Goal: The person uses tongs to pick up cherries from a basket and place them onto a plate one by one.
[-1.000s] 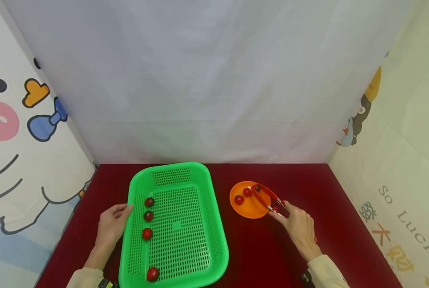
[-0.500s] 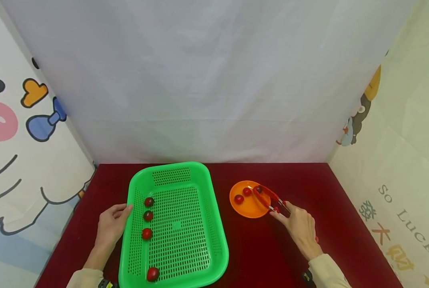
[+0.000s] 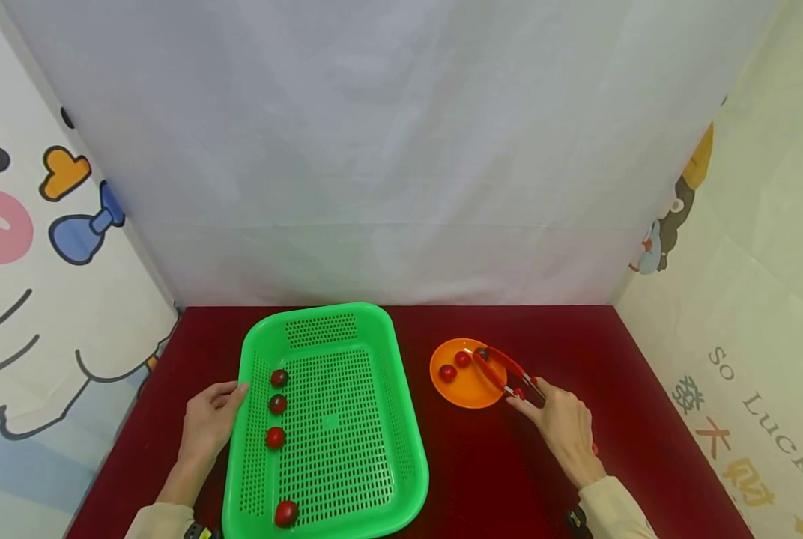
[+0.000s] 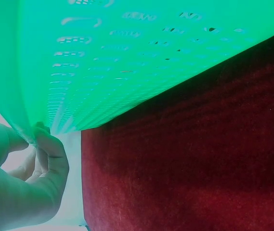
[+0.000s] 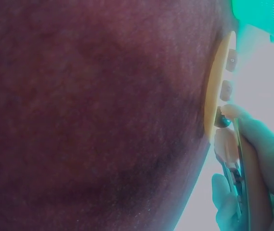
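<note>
In the head view my left hand [image 3: 207, 421] pinches the left rim of a green plastic basket [image 3: 411, 419]. The left wrist view has that thumb and fingers on either side of the basket's edge [image 4: 26, 96]. My right hand [image 3: 565, 427] holds red tongs [image 3: 514, 367], their arms reaching over an orange plate [image 3: 472, 394]. Between the tong tips lies a dark red cherry tomato [image 3: 482, 352]. Two brighter tomatoes, one [image 3: 463, 359] beside the tips and one [image 3: 447, 373] farther left, rest on the plate. From the right wrist, fingers and tongs partly cover the plate's near end [image 5: 213, 96].
Several tomatoes sit along the left side inside the basket, the frontmost one [image 3: 285, 513] apart from the others. A dark red cloth [image 3: 482, 471] covers the table. White curtains [image 3: 401, 150] close off the back and both sides.
Over the last second the tongs and my right hand have shifted very slightly to the right over the plate. My left hand and the basket have stayed put.
</note>
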